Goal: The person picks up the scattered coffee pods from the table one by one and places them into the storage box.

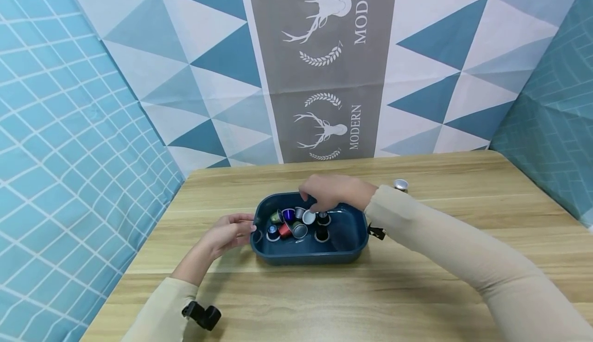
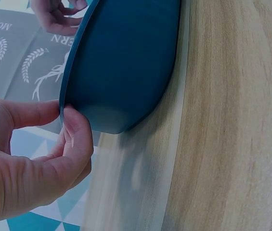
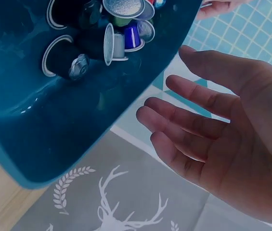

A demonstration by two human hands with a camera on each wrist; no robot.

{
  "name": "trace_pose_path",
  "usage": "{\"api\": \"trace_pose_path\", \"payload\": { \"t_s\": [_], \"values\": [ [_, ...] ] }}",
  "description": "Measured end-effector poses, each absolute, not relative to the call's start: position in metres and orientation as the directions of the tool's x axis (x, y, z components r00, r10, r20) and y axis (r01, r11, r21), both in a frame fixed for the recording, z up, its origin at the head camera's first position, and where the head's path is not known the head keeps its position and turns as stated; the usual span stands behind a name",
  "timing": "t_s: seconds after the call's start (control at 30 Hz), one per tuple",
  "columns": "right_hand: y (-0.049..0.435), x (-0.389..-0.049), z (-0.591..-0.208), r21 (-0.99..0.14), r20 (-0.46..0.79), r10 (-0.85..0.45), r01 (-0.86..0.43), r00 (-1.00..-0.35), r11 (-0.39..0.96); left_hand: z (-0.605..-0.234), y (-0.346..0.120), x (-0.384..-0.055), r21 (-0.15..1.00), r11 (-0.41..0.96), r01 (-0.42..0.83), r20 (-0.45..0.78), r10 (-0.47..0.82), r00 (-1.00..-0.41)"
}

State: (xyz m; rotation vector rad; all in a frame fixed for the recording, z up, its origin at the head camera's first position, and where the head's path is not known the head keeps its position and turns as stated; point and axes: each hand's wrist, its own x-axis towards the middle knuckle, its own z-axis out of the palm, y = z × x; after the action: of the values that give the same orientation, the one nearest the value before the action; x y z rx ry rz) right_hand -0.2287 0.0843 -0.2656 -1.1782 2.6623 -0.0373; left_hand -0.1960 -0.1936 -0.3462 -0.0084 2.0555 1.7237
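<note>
A dark blue oblong tub [image 1: 308,258] stands on the wooden table with several coffee capsules inside, mostly in its left half and middle. Among them are a purple-blue capsule [image 1: 288,214], a red capsule [image 1: 284,230], a white-faced capsule [image 1: 308,217] and a black capsule [image 3: 64,57]. My left hand [image 1: 230,231] pinches the tub's left end rim [image 2: 69,67] between thumb and finger. Over the back rim hovers my right hand [image 1: 330,190], its fingers loosely bent and apart. Nothing lies in its grasp in the right wrist view.
Another capsule [image 1: 400,184] stands on the table [image 1: 315,301] behind the right sleeve [image 1: 431,234]. Patterned cloth [image 1: 324,74] hangs behind the table's far edge, with blue checked cloth [image 1: 83,125] at the left. Black wrist cameras [image 1: 202,315] sit on both sleeves.
</note>
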Motion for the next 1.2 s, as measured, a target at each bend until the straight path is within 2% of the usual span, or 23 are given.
{"api": "trace_pose_path", "payload": {
  "t_s": [0.33,0.67,1.2],
  "values": [
    [0.118,-0.226,-0.266,-0.111,-0.182,-0.712,-0.705,-0.678,0.7,-0.346,-0.193,-0.195,0.933,0.21,-0.293,-0.346,0.291,-0.892],
    [0.155,-0.227,-0.272,-0.171,-0.063,-0.723,-0.706,-0.688,0.687,-0.347,-0.194,-0.197,0.931,0.213,-0.296,-0.348,0.282,-0.894],
    [0.189,-0.228,-0.28,-0.234,-0.011,-0.631,-0.611,-0.776,0.756,-0.347,-0.195,-0.199,0.925,0.216,-0.311,-0.363,0.273,-0.891]
  ]
}}
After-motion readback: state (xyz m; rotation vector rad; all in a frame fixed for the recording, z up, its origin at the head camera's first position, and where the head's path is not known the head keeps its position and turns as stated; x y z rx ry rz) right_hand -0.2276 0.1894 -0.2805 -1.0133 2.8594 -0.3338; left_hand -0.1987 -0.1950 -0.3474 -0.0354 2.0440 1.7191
